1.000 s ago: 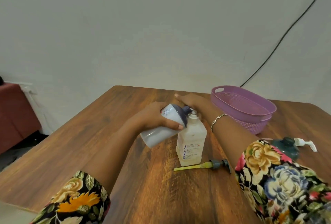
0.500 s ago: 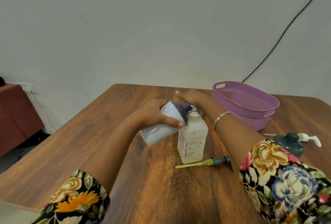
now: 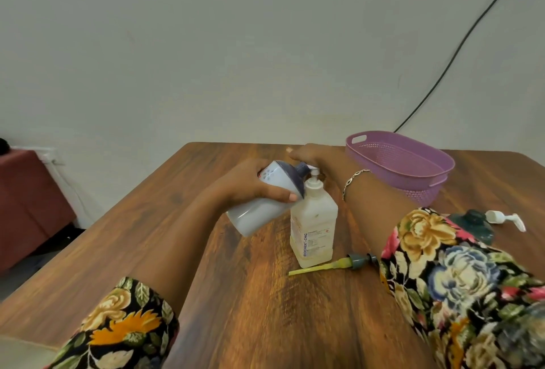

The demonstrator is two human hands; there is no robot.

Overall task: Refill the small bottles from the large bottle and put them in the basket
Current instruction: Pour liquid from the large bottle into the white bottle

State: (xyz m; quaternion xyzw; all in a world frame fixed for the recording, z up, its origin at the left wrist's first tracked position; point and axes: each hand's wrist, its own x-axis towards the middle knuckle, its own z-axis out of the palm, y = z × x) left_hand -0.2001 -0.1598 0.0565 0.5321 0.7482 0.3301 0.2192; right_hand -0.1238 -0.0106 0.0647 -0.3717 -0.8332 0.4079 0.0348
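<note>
- Wooden table (image 3: 265,324), glossy top, floral sleeves at the near edge on both sides.
- Loose pump (image 3: 354,259) with a yellow dip tube lies flat just near-right of the square bottle (image 3: 314,221).
- Square bottle stands upright mid-table, clear plastic with a little pale liquid at the bottom. Probably light and easy to tip. Best held low on the flat sides or steadied at the neck.
- Left hand (image 3: 250,185) is wrapped round the white bottle (image 3: 253,215), thumb on the near side. Bottle is tilted, dark shoulder and mouth up against the square bottle's white top.
- White bottle looks smooth and rigid, likely slippery if wet. A grip round the upper body suits pouring. Fill level can't be seen through the opaque wall.
- Right hand (image 3: 312,156) sits just behind the two bottle tops. Can't tell if it grasps anything.
- Teal bottle (image 3: 472,222) is partly hidden by the right sleeve, with a white pump (image 3: 504,218) lying beside it.
- Purple basket (image 3: 418,188) far right. No bottles visible inside.
- Plain wall behind, black cable (image 3: 460,44) running down it.
</note>
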